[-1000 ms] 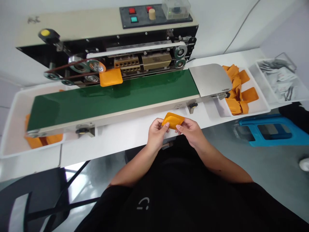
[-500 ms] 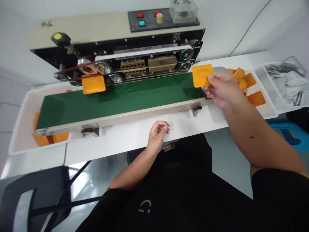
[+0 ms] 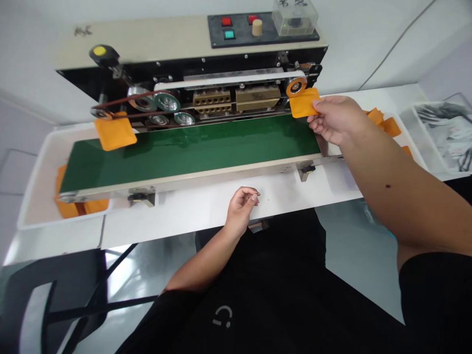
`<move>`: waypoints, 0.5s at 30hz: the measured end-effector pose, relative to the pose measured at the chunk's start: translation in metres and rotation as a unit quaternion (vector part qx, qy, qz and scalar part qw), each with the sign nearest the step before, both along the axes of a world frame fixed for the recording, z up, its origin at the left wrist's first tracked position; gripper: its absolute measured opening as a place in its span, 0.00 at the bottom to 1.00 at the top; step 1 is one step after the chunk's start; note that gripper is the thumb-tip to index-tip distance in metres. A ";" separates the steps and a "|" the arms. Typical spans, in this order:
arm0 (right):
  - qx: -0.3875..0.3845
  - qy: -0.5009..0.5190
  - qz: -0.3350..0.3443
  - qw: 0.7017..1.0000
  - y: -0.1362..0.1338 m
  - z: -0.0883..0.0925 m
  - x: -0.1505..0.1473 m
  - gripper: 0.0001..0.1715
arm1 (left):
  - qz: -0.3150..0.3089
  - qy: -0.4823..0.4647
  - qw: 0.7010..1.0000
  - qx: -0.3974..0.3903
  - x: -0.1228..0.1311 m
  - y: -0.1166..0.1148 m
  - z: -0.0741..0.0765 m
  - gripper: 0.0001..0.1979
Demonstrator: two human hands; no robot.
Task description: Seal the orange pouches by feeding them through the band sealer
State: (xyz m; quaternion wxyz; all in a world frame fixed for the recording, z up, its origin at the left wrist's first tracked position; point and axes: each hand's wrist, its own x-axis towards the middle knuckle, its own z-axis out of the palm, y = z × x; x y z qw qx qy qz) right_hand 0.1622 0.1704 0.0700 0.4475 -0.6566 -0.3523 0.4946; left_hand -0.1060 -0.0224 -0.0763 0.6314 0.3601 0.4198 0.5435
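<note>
Right hand [image 3: 334,120]: is gripping one orange packet [image 3: 304,104] by its right edge, the thumb pressing on the front face and the other fingers curling behind and below.
Held packet: is standing over the right end of the green belt [image 3: 206,147], its top edge lying at the right-hand rollers [image 3: 296,86]; whether the rollers are catching that edge, the view is not showing.
Left hand [image 3: 241,206]: is hanging loosely curled and partly open near the front edge of the white table [image 3: 191,211], holding nothing visible; contact with the table cannot be told.
Step in hand: the right hand is apparently presenting the packet's upper edge to the infeed end of the machine [image 3: 147,37].
Next move: is calling, in judgement, for keeping that edge straight along the roller line, fingertips staying outside the rollers, and for letting go only when the packet is being carried.
Second packet [image 3: 115,132]: is sitting slightly tilted at the left-hand rollers, its lower part overlapping the belt's left end.
Left bin [image 3: 37,196]: is holding more orange packets [image 3: 66,209] beneath the belt end.
Right side: loose orange packets [image 3: 391,126] are lying beyond the forearm; a clear tray [image 3: 424,125] beside them is holding grey-and-white sachets [image 3: 457,129].
Obstructions: the right forearm is crossing the metal end plate and partly hiding the loose packets; the rollers are leaving little finger room.
</note>
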 end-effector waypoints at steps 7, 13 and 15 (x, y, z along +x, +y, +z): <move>0.035 -0.017 0.035 0.999 -0.008 0.010 -0.015 0.09 | -0.001 0.005 1.000 0.003 -0.002 0.000 -0.002 0.18; 0.127 -0.162 -0.091 0.974 -0.063 0.029 0.035 0.06 | 0.005 0.033 0.999 0.023 -0.007 0.001 -0.011 0.17; 0.166 -0.219 -0.151 0.950 -0.078 0.018 0.072 0.07 | 0.010 0.039 0.999 0.030 -0.009 0.003 -0.017 0.18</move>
